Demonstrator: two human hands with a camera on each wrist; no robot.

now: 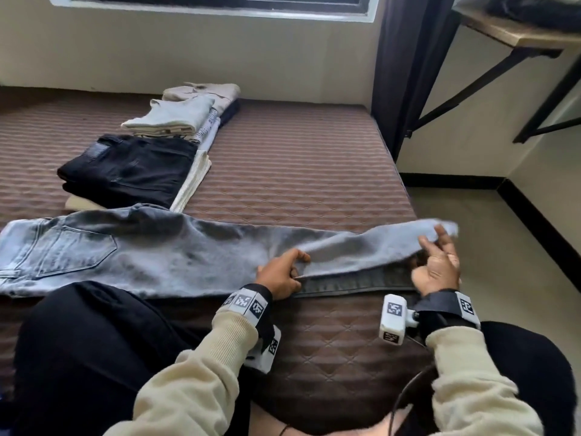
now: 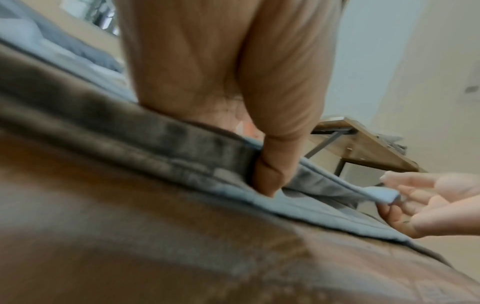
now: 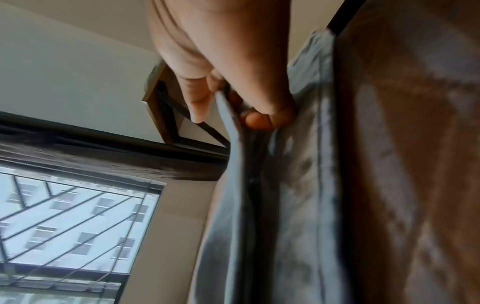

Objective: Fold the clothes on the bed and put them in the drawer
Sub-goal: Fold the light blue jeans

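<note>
1. Here, in the head view, light jeans (image 1: 151,256) lie across the near edge of the bed (image 1: 298,171); the left hand (image 1: 281,273) pinches the upper leg mid-length, and the right hand (image 1: 437,262) lifts its hem.
2. Left wrist view: the thumb (image 2: 270,174) presses denim.
3. Right wrist view: fingers (image 3: 197,96) pinch the hem.

One pair of light blue jeans (image 1: 151,256), one pair of folded black jeans (image 1: 132,168), two hands and one bed (image 1: 298,165) are seen.
</note>
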